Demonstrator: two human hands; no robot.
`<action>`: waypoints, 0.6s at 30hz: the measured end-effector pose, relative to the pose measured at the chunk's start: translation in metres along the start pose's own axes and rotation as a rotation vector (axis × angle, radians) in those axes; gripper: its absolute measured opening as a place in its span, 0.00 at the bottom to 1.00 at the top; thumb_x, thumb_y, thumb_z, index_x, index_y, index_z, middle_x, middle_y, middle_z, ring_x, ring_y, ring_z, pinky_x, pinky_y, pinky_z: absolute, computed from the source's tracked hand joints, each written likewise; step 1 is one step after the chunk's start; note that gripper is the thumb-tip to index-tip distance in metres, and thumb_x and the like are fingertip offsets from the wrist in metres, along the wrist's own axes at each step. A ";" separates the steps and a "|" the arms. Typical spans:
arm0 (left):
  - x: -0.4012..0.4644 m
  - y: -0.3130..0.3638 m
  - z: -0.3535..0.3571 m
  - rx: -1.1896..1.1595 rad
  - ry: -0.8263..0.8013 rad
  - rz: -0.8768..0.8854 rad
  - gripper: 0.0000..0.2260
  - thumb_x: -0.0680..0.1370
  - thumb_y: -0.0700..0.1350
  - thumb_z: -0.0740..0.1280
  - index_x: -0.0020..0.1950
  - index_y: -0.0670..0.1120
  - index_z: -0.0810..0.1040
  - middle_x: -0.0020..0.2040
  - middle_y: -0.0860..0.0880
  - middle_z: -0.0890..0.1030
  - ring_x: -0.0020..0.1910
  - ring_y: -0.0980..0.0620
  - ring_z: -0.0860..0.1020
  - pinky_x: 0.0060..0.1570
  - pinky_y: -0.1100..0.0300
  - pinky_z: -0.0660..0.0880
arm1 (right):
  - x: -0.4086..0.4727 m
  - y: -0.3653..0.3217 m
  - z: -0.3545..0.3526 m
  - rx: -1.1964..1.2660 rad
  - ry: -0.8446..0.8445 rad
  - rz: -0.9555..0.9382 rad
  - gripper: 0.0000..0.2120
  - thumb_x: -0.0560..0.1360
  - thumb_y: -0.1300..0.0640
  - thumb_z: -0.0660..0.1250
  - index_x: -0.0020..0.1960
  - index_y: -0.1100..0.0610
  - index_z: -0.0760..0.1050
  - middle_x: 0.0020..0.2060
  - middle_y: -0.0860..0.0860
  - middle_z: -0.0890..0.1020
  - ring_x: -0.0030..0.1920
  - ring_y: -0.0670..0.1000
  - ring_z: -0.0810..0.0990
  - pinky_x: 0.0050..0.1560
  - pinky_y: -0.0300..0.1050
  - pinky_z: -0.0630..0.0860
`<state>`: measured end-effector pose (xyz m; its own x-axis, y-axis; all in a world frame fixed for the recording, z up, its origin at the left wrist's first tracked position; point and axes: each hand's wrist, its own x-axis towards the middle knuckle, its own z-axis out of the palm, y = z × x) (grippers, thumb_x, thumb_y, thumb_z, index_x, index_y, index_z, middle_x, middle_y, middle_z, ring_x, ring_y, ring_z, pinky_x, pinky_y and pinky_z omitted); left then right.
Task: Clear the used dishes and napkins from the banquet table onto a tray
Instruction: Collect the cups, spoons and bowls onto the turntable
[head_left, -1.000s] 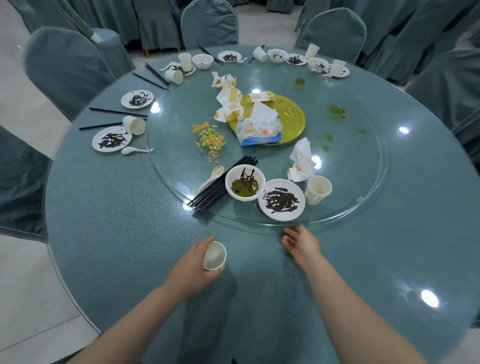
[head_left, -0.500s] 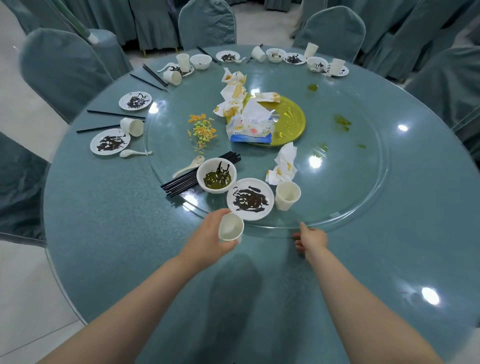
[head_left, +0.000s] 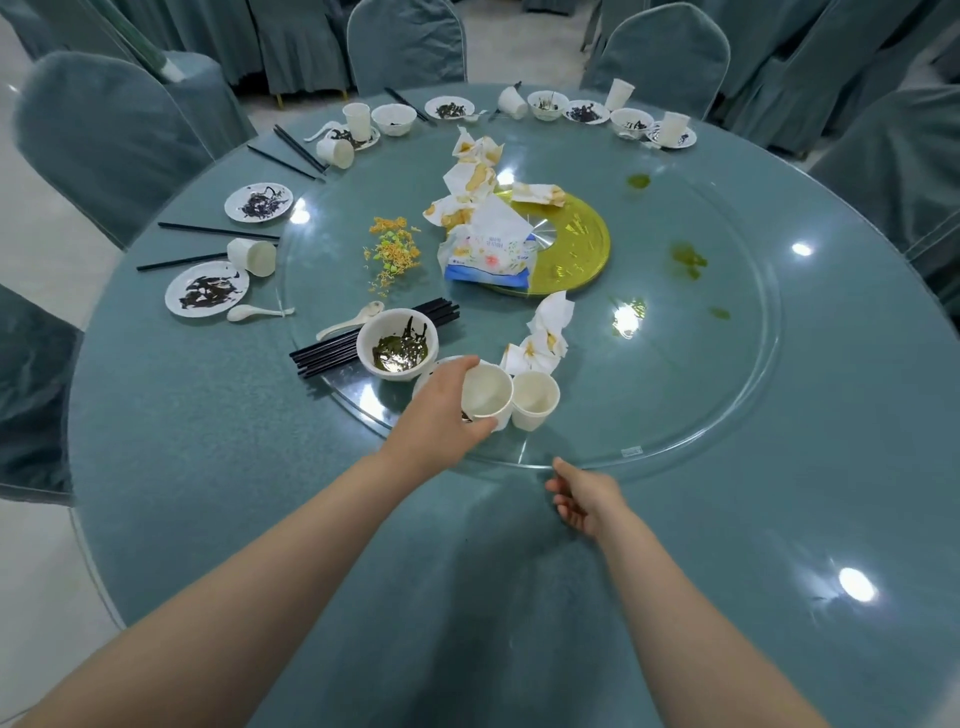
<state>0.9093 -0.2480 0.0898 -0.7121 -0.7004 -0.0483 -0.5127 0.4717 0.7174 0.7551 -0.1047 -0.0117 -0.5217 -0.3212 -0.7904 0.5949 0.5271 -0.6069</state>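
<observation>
From the head camera, the left hand grips a white paper cup with fingers curled round its side, holding it over the near part of the glass turntable, touching or just beside a second paper cup that stands upright there. A white plate lies largely hidden under that hand. Just left stands a white bowl with dark green residue, beside a bundle of black chopsticks and a white spoon. Crumpled napkins lie just behind the cups. The right hand hovers at the turntable's near rim, fingers loosely curled, holding nothing. Mid-turntable, a tissue pack rests on a gold tray. More plates, cups and chopsticks ring the round teal bench.
</observation>
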 end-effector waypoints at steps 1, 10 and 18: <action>0.007 0.004 0.000 -0.003 -0.002 0.017 0.33 0.73 0.48 0.73 0.74 0.49 0.63 0.70 0.50 0.68 0.65 0.50 0.70 0.66 0.52 0.69 | -0.001 0.001 0.001 0.003 0.001 -0.004 0.11 0.77 0.53 0.69 0.40 0.59 0.75 0.30 0.52 0.79 0.21 0.45 0.70 0.21 0.33 0.70; 0.048 0.015 0.013 0.099 -0.049 0.077 0.32 0.74 0.50 0.71 0.75 0.49 0.62 0.72 0.50 0.66 0.68 0.51 0.67 0.61 0.60 0.64 | -0.004 0.001 0.000 -0.029 0.007 -0.046 0.13 0.78 0.52 0.67 0.40 0.60 0.75 0.31 0.54 0.79 0.25 0.48 0.71 0.22 0.35 0.70; 0.061 0.024 0.031 0.006 -0.061 0.130 0.31 0.75 0.49 0.71 0.76 0.49 0.62 0.71 0.52 0.65 0.64 0.53 0.69 0.59 0.61 0.67 | 0.000 0.002 -0.009 -0.041 -0.019 -0.025 0.12 0.78 0.48 0.66 0.45 0.58 0.76 0.32 0.51 0.79 0.26 0.47 0.71 0.25 0.36 0.71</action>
<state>0.8381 -0.2628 0.0825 -0.8003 -0.5996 0.0028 -0.4169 0.5598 0.7162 0.7509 -0.0968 -0.0119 -0.5238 -0.3496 -0.7768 0.5560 0.5506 -0.6227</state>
